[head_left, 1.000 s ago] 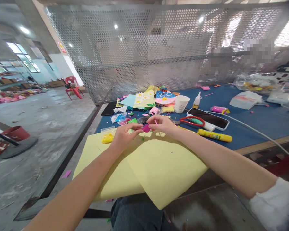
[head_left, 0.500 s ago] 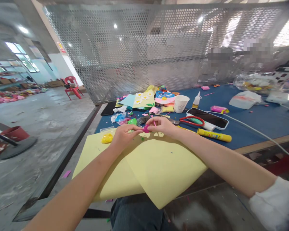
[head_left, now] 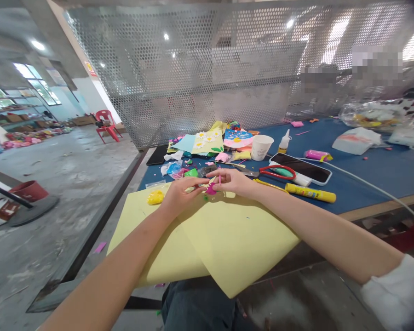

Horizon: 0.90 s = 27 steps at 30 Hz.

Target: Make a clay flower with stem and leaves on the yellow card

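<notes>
A small magenta piece [head_left: 211, 189] is pinched between the thumb and fingers of my right hand [head_left: 232, 182], above the yellow paper [head_left: 227, 234]. A thin pink stick [head_left: 220, 178] stands up at the same fingers. My left hand [head_left: 182, 195] is at the piece's left side, its fingertips close together; whether they grip the piece is hard to tell. A lump of yellow clay [head_left: 155, 197] lies to the left of my left hand. Beyond my hands is a packet of green clay [head_left: 191, 173].
Red-handled scissors [head_left: 278, 173], a phone [head_left: 301, 167] and a yellow glue tube [head_left: 310, 193] lie to the right. A paper cup [head_left: 261, 147] and glue bottle [head_left: 284, 141] stand behind. A perforated metal screen [head_left: 200, 78] rises at the back.
My left fingertips have shifted slightly off the magenta piece, which now shows more of its jagged edge. The whole view has moved a little.
</notes>
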Each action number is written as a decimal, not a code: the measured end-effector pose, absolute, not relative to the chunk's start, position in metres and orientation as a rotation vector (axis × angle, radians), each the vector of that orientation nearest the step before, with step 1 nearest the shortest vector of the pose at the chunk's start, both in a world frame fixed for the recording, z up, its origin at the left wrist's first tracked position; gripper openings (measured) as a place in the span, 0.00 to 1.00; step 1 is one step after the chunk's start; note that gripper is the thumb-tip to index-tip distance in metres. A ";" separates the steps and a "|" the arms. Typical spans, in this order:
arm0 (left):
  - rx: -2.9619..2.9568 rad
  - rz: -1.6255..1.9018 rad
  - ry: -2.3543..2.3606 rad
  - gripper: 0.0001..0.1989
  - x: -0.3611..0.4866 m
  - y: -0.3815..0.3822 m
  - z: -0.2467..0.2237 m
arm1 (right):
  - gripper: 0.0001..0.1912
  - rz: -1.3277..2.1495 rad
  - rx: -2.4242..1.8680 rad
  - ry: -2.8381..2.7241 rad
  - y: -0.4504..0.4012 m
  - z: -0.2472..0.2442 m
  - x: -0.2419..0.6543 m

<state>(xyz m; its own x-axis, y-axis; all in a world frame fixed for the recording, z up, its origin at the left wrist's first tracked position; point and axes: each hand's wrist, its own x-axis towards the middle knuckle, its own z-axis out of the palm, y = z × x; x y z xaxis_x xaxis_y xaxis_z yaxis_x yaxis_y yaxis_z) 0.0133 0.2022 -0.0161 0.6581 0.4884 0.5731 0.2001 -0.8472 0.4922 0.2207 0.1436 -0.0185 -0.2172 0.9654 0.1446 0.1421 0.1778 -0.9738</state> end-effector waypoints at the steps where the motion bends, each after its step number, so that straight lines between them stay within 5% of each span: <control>1: 2.498 1.020 0.529 0.12 0.013 0.202 -0.016 | 0.21 1.153 -1.100 -1.558 0.143 -0.018 0.221; 27: 2.534 0.879 0.595 0.13 0.014 0.198 -0.011 | 0.19 1.119 -1.104 -1.658 0.141 -0.018 0.220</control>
<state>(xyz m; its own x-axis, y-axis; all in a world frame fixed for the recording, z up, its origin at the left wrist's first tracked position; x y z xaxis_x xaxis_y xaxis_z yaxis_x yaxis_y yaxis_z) 0.0142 0.1977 -0.0113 0.7128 0.5070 0.4845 0.2615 -0.8332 0.4872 0.2205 0.1405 -0.0184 -0.2684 0.9505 0.1568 0.2101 0.2166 -0.9534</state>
